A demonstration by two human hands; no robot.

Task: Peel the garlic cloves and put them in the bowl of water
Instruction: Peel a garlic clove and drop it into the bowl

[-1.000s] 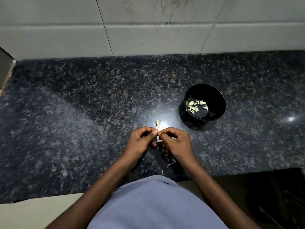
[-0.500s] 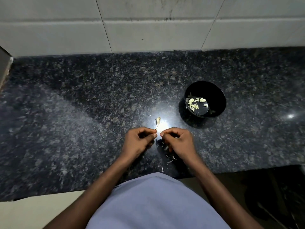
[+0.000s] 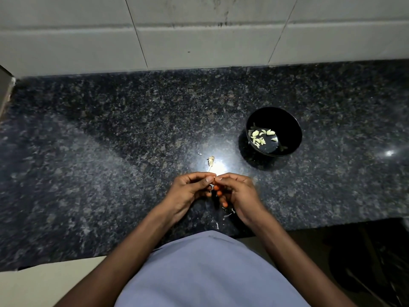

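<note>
— Where's the clove?

— I see it pinched between both thumbs and forefingers, left hand (image 3: 188, 191) and right hand (image 3: 238, 192) meeting tip to tip over the counter (image 3: 110, 173); its long axis I can't tell

— And the bowl (image 3: 285, 120)?

— Ahead and to the right — my right hand is nearer, peeled cloves (image 3: 260, 136) already in the water

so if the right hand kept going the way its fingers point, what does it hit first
The right hand points left, so it would meet the left hand first; their fingertips already nearly touch around a small piece pinched between them.
</note>
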